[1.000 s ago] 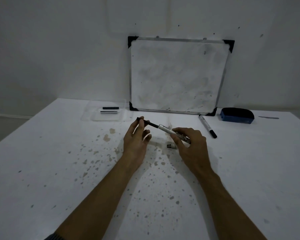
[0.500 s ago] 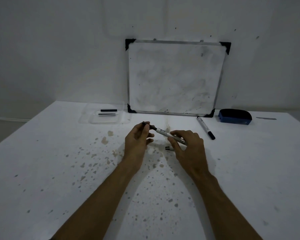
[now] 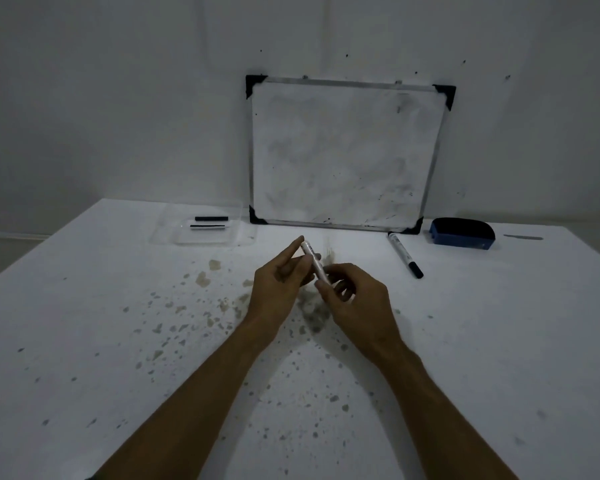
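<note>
White marker barrel point(image 3: 313, 265) is held above the worktop point(image 3: 118, 341), tilted away from the person, between both hands. No dark refill is seen projecting from its far end, so the insertion is judged to be done or nearly so; closing the marker and trying it on the whiteboard point(image 3: 343, 154) are judged to be left. The far end is pinched by the fingers point(image 3: 293, 252) of the left hand point(image 3: 278, 289), the index laid along it, while the near end is gripped by the curled fingers point(image 3: 343, 270) of the right hand point(image 3: 359, 299)
</note>
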`<action>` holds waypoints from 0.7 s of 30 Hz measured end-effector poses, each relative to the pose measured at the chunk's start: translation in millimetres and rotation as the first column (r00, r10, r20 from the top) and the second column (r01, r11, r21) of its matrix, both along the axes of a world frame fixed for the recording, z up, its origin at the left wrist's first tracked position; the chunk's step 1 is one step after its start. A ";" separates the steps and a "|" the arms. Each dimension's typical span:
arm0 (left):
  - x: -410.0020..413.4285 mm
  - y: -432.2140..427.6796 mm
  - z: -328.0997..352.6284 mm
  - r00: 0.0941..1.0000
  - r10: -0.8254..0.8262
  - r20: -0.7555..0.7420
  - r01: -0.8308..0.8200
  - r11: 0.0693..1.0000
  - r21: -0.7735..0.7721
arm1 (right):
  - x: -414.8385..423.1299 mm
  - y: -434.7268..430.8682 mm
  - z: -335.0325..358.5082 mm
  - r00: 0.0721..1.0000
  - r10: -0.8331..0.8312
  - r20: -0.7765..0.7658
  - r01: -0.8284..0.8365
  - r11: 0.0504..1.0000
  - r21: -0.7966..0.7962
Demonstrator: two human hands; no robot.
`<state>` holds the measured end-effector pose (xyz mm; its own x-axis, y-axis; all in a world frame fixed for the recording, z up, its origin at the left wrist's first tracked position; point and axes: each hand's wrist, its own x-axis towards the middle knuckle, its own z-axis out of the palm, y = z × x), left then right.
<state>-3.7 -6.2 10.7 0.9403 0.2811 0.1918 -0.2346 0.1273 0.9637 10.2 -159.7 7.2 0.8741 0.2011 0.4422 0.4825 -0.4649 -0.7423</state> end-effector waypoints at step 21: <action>-7.2 24.6 13.7 0.910 -0.344 -0.229 0.365 0.929 0.056 | 18.3 -27.0 6.0 0.947 0.076 -0.313 0.027 0.950 0.311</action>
<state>-10.9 18.4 24.4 0.9960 -0.0883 -0.0133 0.0195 0.0697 0.9974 28.5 -186.7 13.1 0.9749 0.1230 0.1854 0.2057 -0.1800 -0.9619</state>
